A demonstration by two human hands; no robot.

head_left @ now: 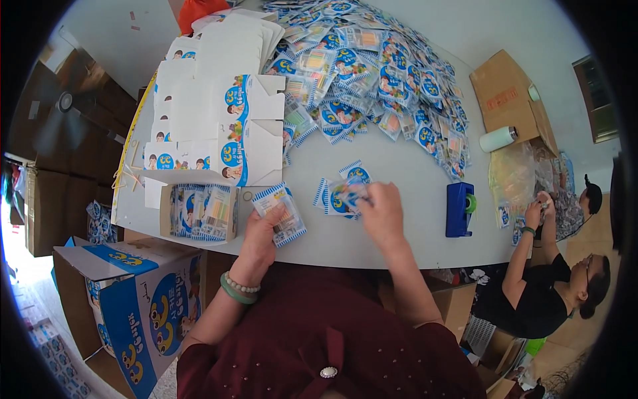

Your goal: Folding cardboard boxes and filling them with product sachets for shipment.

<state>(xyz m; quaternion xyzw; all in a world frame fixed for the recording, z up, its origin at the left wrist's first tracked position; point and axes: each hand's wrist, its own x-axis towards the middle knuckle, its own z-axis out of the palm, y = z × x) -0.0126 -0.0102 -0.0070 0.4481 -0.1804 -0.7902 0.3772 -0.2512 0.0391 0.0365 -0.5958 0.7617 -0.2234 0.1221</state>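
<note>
While the two hands work apart above the near edge of the tabletop (399, 159), the left hand (260, 233) is clamped on a clear-and-blue packet (287, 219), its thumb lying across the front; whether more packets lie beneath it cannot be told. The right hand (384, 216) pinches a blurred packet (353, 197) between thumb and fingers, just over a small group of loose packets (321, 195) toward the middle of the near edge.

Near the near left corner, beside the left hand, sits an open box (165, 213) with packets packed inside. Behind it, printed white cartons (259, 156) are layered along the left edge. A large heap of packets (379, 80) spreads over the far part, and a blue tape dispenser (458, 216) stands near the near edge, right of the right hand. Beyond the right edge, a co-worker (535, 292) in black has both hands raised together.
</note>
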